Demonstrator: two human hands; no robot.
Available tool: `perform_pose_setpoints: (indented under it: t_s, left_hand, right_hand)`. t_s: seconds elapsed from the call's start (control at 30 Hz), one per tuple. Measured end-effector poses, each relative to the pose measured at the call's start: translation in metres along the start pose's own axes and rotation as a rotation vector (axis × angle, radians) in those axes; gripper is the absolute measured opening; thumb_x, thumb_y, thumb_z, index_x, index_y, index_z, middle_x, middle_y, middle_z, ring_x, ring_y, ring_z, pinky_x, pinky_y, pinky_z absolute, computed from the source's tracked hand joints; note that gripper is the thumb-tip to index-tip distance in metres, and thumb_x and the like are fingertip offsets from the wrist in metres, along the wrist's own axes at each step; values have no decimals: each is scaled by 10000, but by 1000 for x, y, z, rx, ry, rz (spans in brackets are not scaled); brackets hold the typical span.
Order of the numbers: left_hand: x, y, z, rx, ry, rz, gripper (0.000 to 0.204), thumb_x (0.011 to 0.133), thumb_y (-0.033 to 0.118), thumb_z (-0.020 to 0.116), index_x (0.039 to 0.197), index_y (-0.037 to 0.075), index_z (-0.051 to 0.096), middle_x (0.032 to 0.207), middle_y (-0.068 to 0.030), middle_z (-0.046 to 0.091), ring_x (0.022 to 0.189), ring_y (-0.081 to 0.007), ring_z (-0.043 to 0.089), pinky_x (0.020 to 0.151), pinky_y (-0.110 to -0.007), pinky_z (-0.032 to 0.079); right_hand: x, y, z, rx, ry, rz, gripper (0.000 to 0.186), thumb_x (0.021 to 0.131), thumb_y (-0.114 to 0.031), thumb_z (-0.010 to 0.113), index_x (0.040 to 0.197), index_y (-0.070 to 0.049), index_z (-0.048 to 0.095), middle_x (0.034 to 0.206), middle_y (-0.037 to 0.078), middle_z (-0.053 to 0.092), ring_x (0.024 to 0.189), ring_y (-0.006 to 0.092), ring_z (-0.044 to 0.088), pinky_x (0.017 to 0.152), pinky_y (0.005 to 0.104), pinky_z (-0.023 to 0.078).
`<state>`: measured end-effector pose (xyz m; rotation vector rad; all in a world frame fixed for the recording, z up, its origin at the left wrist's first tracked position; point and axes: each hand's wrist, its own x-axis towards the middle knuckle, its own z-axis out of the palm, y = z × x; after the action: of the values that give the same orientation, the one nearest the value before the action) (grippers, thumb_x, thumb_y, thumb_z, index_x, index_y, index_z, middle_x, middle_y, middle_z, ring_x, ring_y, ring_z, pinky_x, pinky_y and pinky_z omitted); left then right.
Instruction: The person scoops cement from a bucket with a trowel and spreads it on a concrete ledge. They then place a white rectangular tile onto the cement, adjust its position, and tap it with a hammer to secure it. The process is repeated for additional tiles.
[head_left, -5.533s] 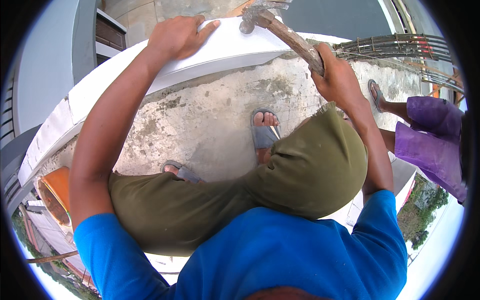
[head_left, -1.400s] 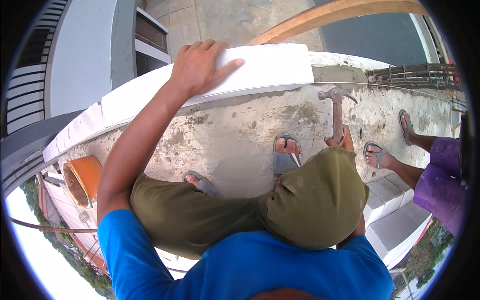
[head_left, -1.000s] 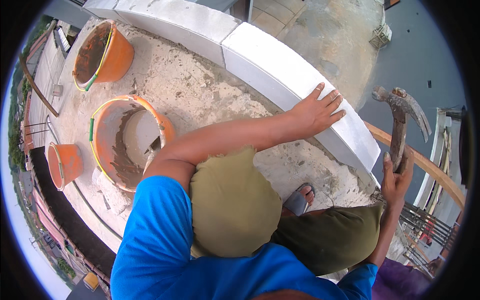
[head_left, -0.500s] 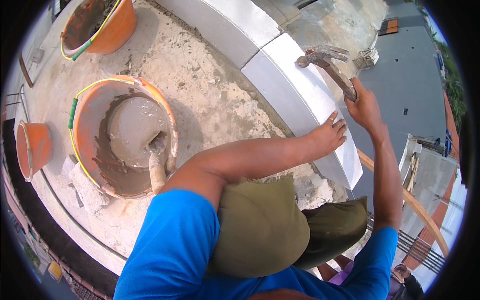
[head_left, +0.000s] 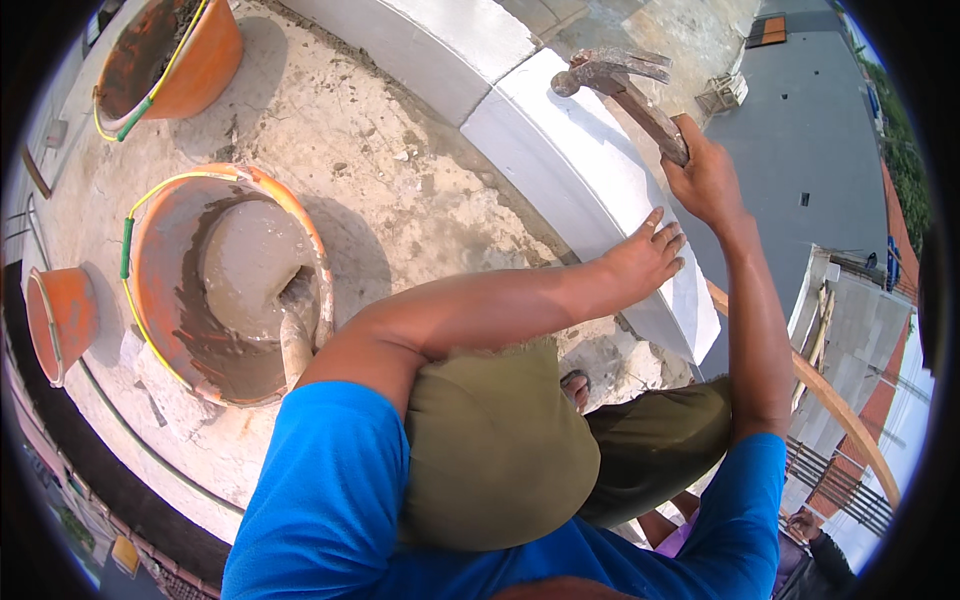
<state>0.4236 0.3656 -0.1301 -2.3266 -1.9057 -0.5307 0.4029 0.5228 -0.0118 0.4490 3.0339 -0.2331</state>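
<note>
My right hand [head_left: 705,175] is wrapped round the wooden handle of a worn claw hammer [head_left: 640,108]. The hammer's head hangs above the top of a white block [head_left: 548,110], and its shadow falls on the block apart from it. On the near part of that block my left hand [head_left: 645,262] lies flat, fingers a little spread, holding nothing. Another white block [head_left: 440,40] butts against its far end, with a thin joint between them. Grey mortar shows along the foot of the row.
To my left stands an orange bucket [head_left: 165,260] of wet grey mortar, a tool handle [head_left: 294,345] leaning in it. Two more orange buckets, one larger [head_left: 205,65] and one small [head_left: 70,320], stand beyond. Past the row the ground drops away. Another person [head_left: 805,530] is at lower right.
The hammer has risen a little off the block in my right hand. My left hand keeps its place on the block. The whole view has shifted slightly.
</note>
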Motion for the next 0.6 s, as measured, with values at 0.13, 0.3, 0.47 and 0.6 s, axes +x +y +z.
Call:
perform_pose_setpoints:
  t_s: [0.13, 0.3, 0.47, 0.6]
  left_hand:
    - [-4, -5, -11, 34, -65, 42, 577, 1084, 232, 501, 1643, 96, 453, 1719, -202, 400, 1595, -361, 384, 1312, -632, 235]
    - [1, -10, -5, -39, 24, 36, 512, 1078, 223, 511, 1586, 161, 541, 1691, -150, 459, 1584, -330, 409, 1320, -598, 261]
    - [-9, -24, -20, -40, 29, 115, 411, 1080, 287, 553, 1469, 233, 674, 1609, -70, 575, 1548, -288, 469, 1303, -575, 320]
    - [-21, -37, -23, -57, 65, 137, 419, 1075, 445, 592, 1450, 286, 691, 1550, -44, 629, 1486, -253, 543, 1296, -567, 337]
  right_hand:
    - [-11, -17, 12, 141, 180, 124, 474, 893, -103, 684, 1341, -43, 545, 921, 327, 712, 921, 528, 702, 784, 564, 554]
    - [-16, -15, -17, -87, -13, 50, 529, 879, -97, 677, 1395, -57, 563, 981, 304, 733, 970, 511, 695, 851, 564, 559]
    - [-91, 5, -43, 159, 94, 204, 354, 882, -71, 668, 1224, -52, 582, 893, 279, 689, 863, 488, 676, 787, 524, 529]
    - [-183, -1, -35, 385, 200, 309, 218, 897, -53, 688, 1079, -18, 573, 795, 226, 628, 747, 409, 641, 725, 432, 509]
